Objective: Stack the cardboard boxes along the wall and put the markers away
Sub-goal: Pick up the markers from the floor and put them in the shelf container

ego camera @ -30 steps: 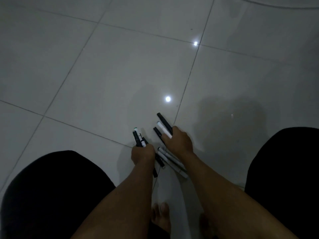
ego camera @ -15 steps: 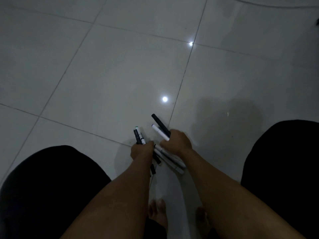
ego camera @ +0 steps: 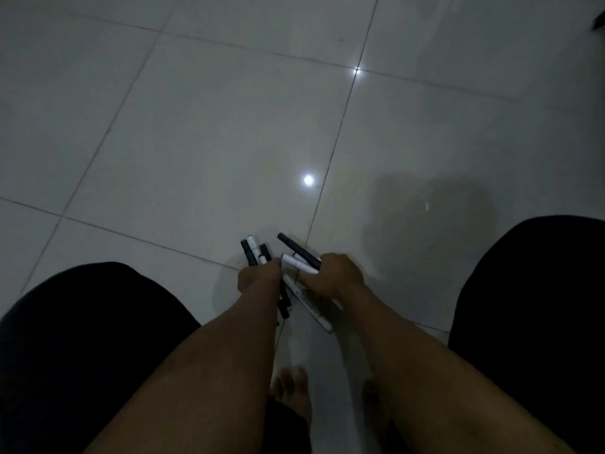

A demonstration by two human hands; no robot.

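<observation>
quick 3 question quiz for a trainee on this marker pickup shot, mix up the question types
1. True or false: both hands hold markers.
2. Which hand grips the bunch whose tips point away from the person? A) left hand B) right hand
3. What surface lies under the hands?

Key
1. True: the left hand grips the upright bunch of markers, and the right hand holds the slanted markers.
2. A
3. The tiled floor.
</observation>
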